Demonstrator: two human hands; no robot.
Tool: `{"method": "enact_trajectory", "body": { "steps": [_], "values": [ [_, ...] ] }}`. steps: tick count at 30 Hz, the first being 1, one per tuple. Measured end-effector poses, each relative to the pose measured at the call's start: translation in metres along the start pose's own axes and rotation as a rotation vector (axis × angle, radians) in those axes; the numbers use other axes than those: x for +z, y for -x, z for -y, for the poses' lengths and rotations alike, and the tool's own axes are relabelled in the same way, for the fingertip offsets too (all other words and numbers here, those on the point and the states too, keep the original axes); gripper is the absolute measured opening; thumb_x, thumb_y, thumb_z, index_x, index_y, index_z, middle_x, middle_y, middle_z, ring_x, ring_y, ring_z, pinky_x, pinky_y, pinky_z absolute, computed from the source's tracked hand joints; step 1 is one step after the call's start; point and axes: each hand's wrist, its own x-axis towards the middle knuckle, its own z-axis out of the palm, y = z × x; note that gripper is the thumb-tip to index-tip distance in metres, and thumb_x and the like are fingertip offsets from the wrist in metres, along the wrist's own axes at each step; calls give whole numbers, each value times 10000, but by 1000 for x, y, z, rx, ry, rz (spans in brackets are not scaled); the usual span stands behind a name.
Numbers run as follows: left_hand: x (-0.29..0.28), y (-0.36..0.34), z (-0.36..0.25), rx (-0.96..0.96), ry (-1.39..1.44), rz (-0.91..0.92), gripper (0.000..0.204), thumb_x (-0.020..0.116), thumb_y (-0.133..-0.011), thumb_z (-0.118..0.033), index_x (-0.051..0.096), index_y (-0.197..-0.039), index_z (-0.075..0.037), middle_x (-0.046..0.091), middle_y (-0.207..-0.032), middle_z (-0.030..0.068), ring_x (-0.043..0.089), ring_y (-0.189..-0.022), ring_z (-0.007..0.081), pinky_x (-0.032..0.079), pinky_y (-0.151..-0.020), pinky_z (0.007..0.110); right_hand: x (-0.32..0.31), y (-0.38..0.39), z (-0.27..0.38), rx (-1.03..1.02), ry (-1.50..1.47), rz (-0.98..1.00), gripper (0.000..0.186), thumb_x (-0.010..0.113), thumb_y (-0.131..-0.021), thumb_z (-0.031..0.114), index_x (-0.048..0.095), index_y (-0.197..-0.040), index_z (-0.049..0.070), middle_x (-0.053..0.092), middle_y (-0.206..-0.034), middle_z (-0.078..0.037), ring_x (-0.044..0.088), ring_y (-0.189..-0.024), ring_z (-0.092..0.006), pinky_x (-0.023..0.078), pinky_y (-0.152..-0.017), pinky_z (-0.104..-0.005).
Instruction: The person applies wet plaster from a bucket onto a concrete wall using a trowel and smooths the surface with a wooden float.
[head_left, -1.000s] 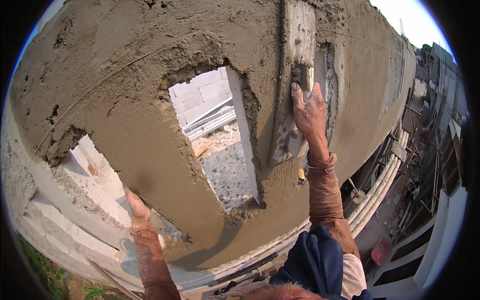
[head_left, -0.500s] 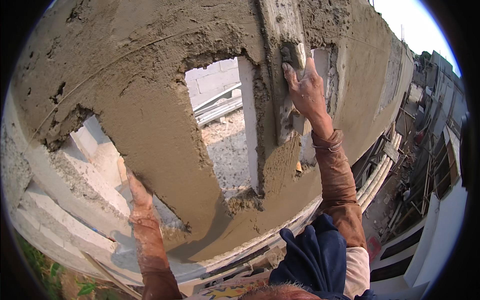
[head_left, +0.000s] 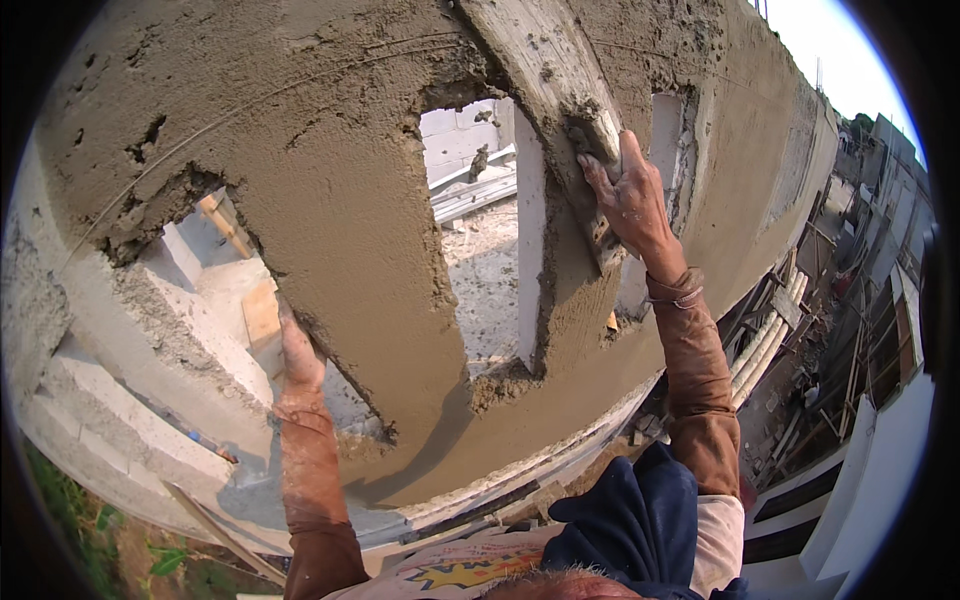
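Note:
My right hand [head_left: 638, 205] is wrapped around the grip of a long wooden plastering float [head_left: 545, 65], spattered with mortar. The float lies against the wet grey-brown mortar wall [head_left: 345, 245], tilted with its upper end to the left, across the strip between two narrow openings. Lower left, my left hand [head_left: 301, 355] rests at the right edge of the left opening [head_left: 215, 290]. One finger points upward there; the others are hidden. A dark clump of mortar [head_left: 479, 163] shows in front of the middle opening [head_left: 487, 270], apart from the float.
Rough mortar rims the openings. Pale boards [head_left: 480, 195] lie behind the middle one, and a piece of wood [head_left: 261, 313] shows through the left one. Bamboo poles [head_left: 770, 340] and scaffolding stand beyond the wall at right. Concrete ledges [head_left: 130, 430] run at lower left.
The float has turned from nearly upright to a slant, its upper end swinging left. A mortar clump now appears in the middle opening. My left hand stays at the opening's edge.

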Motion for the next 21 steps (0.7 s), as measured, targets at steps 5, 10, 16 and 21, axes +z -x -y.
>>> {"method": "enact_trajectory", "body": {
  "steps": [5, 10, 16, 21],
  "values": [
    [-14, -5, 15, 83, -46, 84, 665, 381, -1080, -481, 290, -1597, -73, 357, -1616, 69, 341, -1469, 230, 254, -1223, 399, -1, -27, 28, -60, -98, -67, 317, 696, -977, 223, 487, -1033, -8, 651, -759, -235, 594, -611, -337, 502, -593, -410],
    [-4, 0, 7, 15, -25, 47, 649, 371, -1084, -449, 286, -1596, -60, 348, -1624, 71, 334, -1476, 236, 255, -1225, 395, 16, -87, 119, -414, 39, -29, 354, 684, -985, 276, 481, -1025, -12, 573, -664, -220, 566, -570, -395, 473, -541, -438],
    [-1, -4, -7, -15, -23, 72, 638, 377, -1083, -488, 295, -1598, -121, 360, -1615, 66, 367, -1461, 276, 309, -1208, 440, 33, -83, 202, -516, 92, 102, 329, 653, -977, 282, 466, -1037, 18, 636, -668, -206, 662, -603, -413, 512, -513, -493],
    [-1, -3, -2, -93, 115, 97, 658, 412, -1068, -521, 320, -1587, -127, 402, -1583, 66, 377, -1448, 280, 309, -1198, 442, 21, -98, 105, -272, 86, -37, 378, 651, -990, 329, 435, -1011, 20, 620, -652, -202, 635, -587, -439, 498, -523, -496]
  ]
}}
